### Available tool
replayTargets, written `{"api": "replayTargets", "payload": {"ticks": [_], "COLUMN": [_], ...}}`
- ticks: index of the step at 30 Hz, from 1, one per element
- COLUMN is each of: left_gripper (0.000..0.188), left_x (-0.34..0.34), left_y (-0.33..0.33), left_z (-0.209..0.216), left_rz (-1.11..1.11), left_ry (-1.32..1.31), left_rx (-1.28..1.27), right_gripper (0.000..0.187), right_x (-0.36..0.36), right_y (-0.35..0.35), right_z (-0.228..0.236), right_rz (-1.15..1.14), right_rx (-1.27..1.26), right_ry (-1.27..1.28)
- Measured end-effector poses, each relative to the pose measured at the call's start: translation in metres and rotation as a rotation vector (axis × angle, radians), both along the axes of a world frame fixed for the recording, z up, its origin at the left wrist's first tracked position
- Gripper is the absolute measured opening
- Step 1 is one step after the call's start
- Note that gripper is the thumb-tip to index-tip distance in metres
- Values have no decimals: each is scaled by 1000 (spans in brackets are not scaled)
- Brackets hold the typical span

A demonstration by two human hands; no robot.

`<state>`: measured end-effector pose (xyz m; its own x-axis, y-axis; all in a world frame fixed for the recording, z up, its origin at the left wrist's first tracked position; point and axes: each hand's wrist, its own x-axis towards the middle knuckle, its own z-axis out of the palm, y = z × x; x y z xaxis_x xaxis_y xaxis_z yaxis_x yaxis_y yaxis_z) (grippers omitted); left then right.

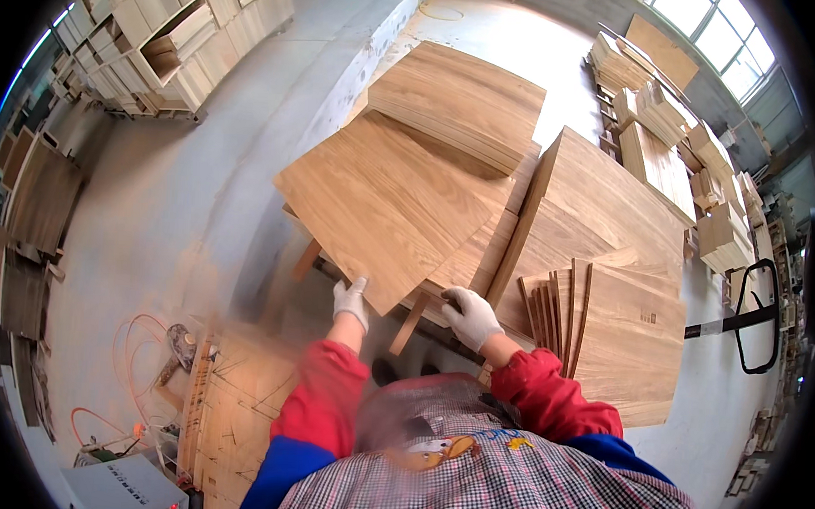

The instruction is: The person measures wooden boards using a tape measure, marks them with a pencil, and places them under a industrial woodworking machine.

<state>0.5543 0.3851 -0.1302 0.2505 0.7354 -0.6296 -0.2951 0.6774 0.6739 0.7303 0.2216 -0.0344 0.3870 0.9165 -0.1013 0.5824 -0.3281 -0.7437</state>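
Observation:
A loose wood-grain panel [382, 203] lies at an angle across other panels in front of me. My left hand [352, 301], in a white glove, is closed on its near edge beside the near corner, thumb on top. To the right of that corner is my gloved right hand [474, 319], its fingers bent and apart with nothing visible between them. It is close to the edge of the panels underneath; whether it touches them is unclear. Behind the loose panel rises a neat stack of similar panels [469, 98].
To the right stands a larger stack of panels [601, 195], with several fanned panels [631, 342] leaning at its near end. A worn wooden board [241, 420], a hose [137, 406] and a grey box [124, 488] are at lower left. Loaded pallets [657, 156] line the right side.

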Motion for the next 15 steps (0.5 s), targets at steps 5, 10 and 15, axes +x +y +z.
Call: {"api": "replayTargets", "payload": {"ticks": [5,10,15], "left_gripper": [48,48,54], "left_x": [-20,-18,-21], "left_y": [5,-54,-93], "left_z": [-22,93,185], "left_rz": [-178,-136,-453], "left_ry": [9,-120,-252], "left_rx": [83,124,577], "right_gripper": [56,65,48], "right_x": [-3,8,30], "right_y": [-11,-3,-3], "right_z": [1,11,23], "right_rz": [17,131,39], "right_rx": [15,65,393], "right_ry": [-368,-654,-407]}}
